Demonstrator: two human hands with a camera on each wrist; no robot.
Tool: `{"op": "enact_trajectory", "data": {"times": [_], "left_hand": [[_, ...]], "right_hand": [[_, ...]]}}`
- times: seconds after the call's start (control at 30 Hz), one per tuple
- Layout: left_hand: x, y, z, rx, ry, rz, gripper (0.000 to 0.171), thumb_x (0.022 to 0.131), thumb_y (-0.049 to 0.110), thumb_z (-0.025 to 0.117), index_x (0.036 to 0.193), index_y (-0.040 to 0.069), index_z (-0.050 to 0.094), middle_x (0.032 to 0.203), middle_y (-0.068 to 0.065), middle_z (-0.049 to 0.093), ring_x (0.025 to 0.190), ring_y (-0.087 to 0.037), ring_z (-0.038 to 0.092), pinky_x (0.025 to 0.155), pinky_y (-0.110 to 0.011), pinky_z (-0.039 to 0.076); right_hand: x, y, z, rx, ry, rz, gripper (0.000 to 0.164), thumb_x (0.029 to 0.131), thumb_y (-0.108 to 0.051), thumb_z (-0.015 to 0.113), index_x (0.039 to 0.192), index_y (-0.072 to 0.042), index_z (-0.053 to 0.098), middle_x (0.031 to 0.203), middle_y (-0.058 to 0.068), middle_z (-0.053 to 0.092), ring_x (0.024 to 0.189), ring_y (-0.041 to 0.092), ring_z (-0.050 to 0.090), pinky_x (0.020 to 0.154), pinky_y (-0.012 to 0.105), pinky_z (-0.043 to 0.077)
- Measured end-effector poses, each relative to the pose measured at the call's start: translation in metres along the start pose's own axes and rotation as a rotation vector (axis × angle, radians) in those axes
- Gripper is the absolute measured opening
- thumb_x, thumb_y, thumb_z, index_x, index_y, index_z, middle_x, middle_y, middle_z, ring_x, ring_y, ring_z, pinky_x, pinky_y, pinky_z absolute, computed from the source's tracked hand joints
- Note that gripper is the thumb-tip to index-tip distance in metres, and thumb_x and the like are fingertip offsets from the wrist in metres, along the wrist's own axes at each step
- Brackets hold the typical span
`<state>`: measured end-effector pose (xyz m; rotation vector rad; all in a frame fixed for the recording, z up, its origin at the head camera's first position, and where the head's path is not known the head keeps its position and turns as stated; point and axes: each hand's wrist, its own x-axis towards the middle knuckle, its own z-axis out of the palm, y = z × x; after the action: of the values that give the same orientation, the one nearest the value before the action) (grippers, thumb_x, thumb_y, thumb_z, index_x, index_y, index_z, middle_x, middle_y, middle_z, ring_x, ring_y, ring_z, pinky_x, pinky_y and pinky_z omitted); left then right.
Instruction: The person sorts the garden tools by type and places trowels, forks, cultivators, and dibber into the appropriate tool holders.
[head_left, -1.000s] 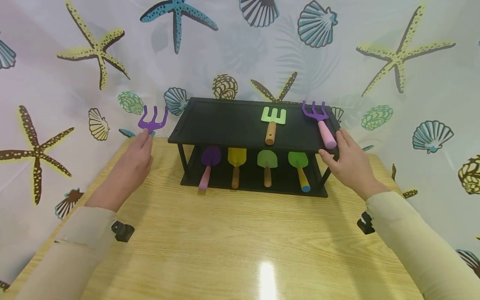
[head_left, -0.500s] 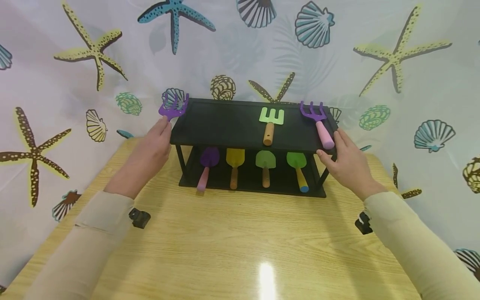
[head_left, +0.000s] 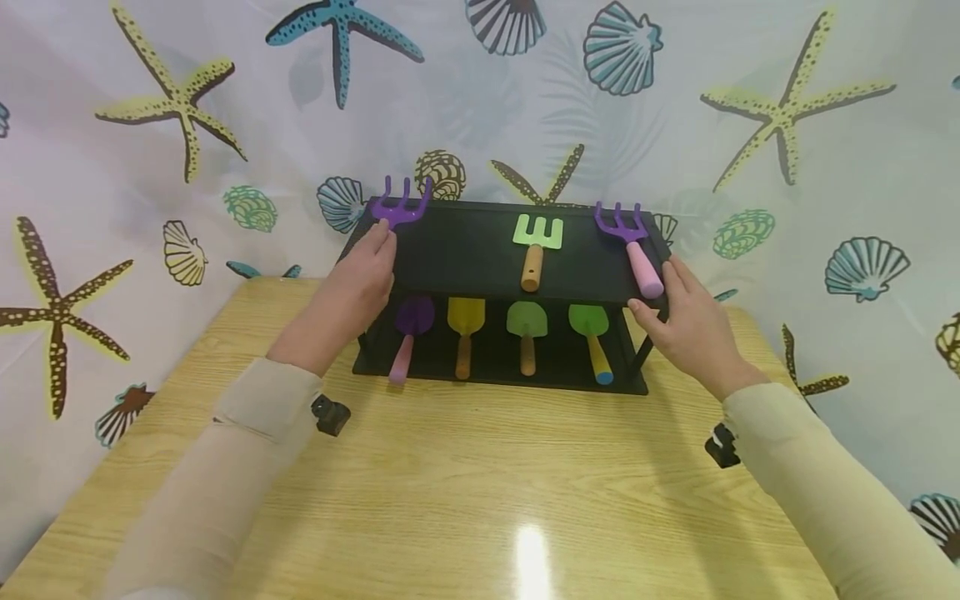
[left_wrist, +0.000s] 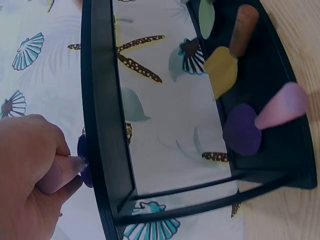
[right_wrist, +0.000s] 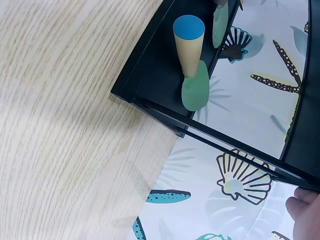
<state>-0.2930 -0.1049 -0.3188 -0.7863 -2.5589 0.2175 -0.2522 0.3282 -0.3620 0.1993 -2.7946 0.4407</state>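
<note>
My left hand grips the pink handle of a purple hand fork, whose tines point away over the left end of the black two-tier shelf. Whether the fork touches the top board is hard to tell. My right hand holds the shelf's right front corner, thumb at the front edge and fingers along the side. Near it on the top board lies another purple hand fork with a pink handle. A light green hand fork with a wooden handle lies further left.
On the lower tier lie several trowels, handles forward: a purple one, a yellow one, a pale green one and a bright green one. The wooden table extends in front. A shell-patterned cloth hangs behind.
My left hand has carried the purple hand fork rightward, from beside the shelf to over the left end of its top board. The right hand stays at the shelf corner.
</note>
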Motion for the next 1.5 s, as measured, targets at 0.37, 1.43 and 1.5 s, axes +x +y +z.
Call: {"op": "enact_trajectory", "data": {"times": [0.37, 1.43, 1.5], "left_hand": [[0.021, 0.021, 0.009, -0.230, 0.050, -0.051, 0.040, 0.098, -0.003, 0.051, 0.135, -0.019, 0.045, 0.145, -0.032, 0.046, 0.137, -0.039, 0.047, 0.111, -0.041, 0.042], [0.002, 0.021, -0.005, -0.359, 0.058, -0.149, 0.053, 0.100, 0.025, 0.052, 0.145, -0.002, 0.045, 0.151, -0.019, 0.047, 0.145, -0.036, 0.038, 0.122, -0.048, 0.028], [-0.007, 0.021, -0.005, -0.387, 0.074, -0.159, 0.053, 0.099, 0.024, 0.053, 0.145, -0.001, 0.046, 0.151, -0.018, 0.047, 0.145, -0.036, 0.037, 0.123, -0.049, 0.027]], "right_hand": [[0.000, 0.003, 0.003, 0.002, 0.009, 0.000, 0.094, 0.097, -0.062, 0.043, 0.154, 0.008, 0.018, 0.161, 0.030, 0.018, 0.146, 0.050, 0.024, 0.116, 0.066, 0.025], [0.001, 0.002, 0.001, -0.001, 0.014, -0.006, 0.093, 0.097, -0.061, 0.042, 0.154, 0.009, 0.018, 0.161, 0.031, 0.019, 0.146, 0.050, 0.024, 0.116, 0.065, 0.025], [0.000, 0.002, 0.001, -0.002, 0.011, -0.007, 0.093, 0.098, -0.061, 0.042, 0.154, 0.009, 0.018, 0.161, 0.031, 0.019, 0.146, 0.050, 0.024, 0.116, 0.065, 0.025]]}}
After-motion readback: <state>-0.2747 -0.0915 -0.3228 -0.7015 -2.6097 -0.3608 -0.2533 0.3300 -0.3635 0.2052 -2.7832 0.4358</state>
